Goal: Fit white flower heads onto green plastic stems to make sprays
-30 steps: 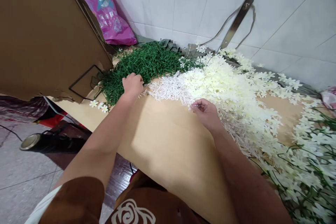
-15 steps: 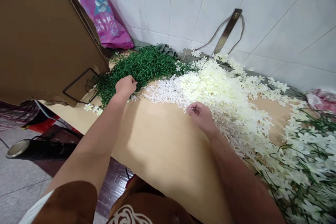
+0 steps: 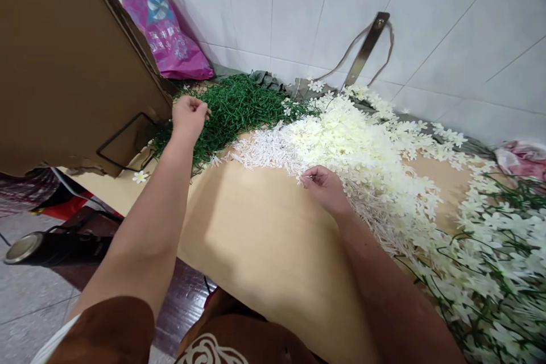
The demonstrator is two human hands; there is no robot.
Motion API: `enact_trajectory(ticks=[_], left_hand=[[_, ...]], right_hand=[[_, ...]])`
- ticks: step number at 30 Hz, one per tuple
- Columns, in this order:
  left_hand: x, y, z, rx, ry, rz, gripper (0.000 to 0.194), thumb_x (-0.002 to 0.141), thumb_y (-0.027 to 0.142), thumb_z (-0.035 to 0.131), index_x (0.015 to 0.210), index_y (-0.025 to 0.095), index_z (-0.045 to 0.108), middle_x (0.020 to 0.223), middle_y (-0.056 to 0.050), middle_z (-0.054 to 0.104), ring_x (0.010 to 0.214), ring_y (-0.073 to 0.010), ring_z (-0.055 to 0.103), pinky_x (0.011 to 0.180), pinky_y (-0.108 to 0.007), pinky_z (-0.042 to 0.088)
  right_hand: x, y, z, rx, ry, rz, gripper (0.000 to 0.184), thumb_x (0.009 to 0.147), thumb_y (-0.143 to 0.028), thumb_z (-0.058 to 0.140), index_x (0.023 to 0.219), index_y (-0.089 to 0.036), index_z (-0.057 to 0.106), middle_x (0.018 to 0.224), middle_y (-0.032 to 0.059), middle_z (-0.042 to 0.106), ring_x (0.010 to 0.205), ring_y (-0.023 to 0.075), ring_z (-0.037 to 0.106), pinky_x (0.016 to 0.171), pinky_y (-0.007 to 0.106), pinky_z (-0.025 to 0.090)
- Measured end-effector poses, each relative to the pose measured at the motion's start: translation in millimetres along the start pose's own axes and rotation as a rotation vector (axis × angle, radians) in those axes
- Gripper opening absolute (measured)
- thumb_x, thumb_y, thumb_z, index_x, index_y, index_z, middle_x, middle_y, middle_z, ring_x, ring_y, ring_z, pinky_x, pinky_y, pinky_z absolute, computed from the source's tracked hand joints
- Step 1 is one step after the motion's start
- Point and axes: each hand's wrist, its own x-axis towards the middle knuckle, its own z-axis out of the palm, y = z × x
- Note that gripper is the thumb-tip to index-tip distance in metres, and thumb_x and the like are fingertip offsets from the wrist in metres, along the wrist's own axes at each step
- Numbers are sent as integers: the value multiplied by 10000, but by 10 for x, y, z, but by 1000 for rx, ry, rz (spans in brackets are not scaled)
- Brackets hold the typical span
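My left hand (image 3: 190, 115) is over the left part of a heap of thin green plastic stems (image 3: 241, 105). Its fingers are curled together, and whatever may be between them does not show. Lower on the table, my right hand (image 3: 326, 189) pinches a small white flower piece (image 3: 300, 180) between thumb and forefinger. Just beyond it lies a pile of short thin white sticks (image 3: 273, 148), which look like stamens. A large mound of cream-white artificial blossoms (image 3: 354, 133) spreads to the right of them.
A cardboard box (image 3: 77, 68) stands at the left, near a pink plastic bag (image 3: 166, 34). Flowers on green stems (image 3: 499, 273) cover the right side. A metal strip (image 3: 367, 48) leans against the tiled wall. A loose flower (image 3: 140, 177) lies near the table's left edge.
My left hand has moved up and to the left, further over the green stems. My right hand has stayed nearly in place, still pinching the small white piece.
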Motion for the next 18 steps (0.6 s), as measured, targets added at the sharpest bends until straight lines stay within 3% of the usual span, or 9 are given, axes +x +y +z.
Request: enact_trajectory(ticks=[1,3,5,9,12,15,18], left_hand=[[-11,58,-24,-141,42,-19,77,805,111,521,816,187,510,682,17,568,656,-102,569,679,-222,452],[-122,188,-15,-311,12,-23,117,778,94,551,838,192,529,650,38,562,584,-75,541,602,-189,424],[-358,310,86,-399,-132,-30,124,759,113,588,855,189,570,650,31,592,562,-73,535,549,-188,389],[-1057,442,479,-522,-506,-87,119,685,149,667,772,163,587,610,28,614,535,-75,539,546,-198,397],[-1505,458,740,-581,-710,-158,205,589,197,757,676,148,578,558,19,610,537,-91,548,580,-223,432],[-1708,433,856,-594,-731,-201,299,498,278,820,646,143,598,540,26,595,507,-86,507,536,-224,401],[-1729,362,878,-580,-740,-226,303,481,301,803,644,145,600,563,22,598,501,-85,488,518,-224,382]], right_hand=[[-1,-17,0,38,-12,3,232,630,-383,726,684,-191,606,594,-24,577,547,100,493,524,248,392],[-11,-52,-3,131,-31,2,273,609,-404,766,679,-194,607,582,-27,581,550,101,509,547,256,417],[-30,-86,-8,250,-43,6,323,591,-438,803,693,-201,608,591,-28,592,562,107,530,570,266,440],[-75,-149,-19,498,-99,-3,386,550,-450,863,711,-222,595,687,-35,621,634,118,585,640,295,486],[-96,-196,-2,500,-200,-86,332,587,-412,862,695,-216,616,765,-27,649,703,110,605,712,295,491],[-107,-235,41,413,-349,-124,267,649,-385,833,701,-201,647,773,-11,662,727,107,601,724,285,488],[-104,-251,68,417,-404,-88,262,651,-383,829,696,-193,654,747,-14,658,719,100,595,724,277,490]])
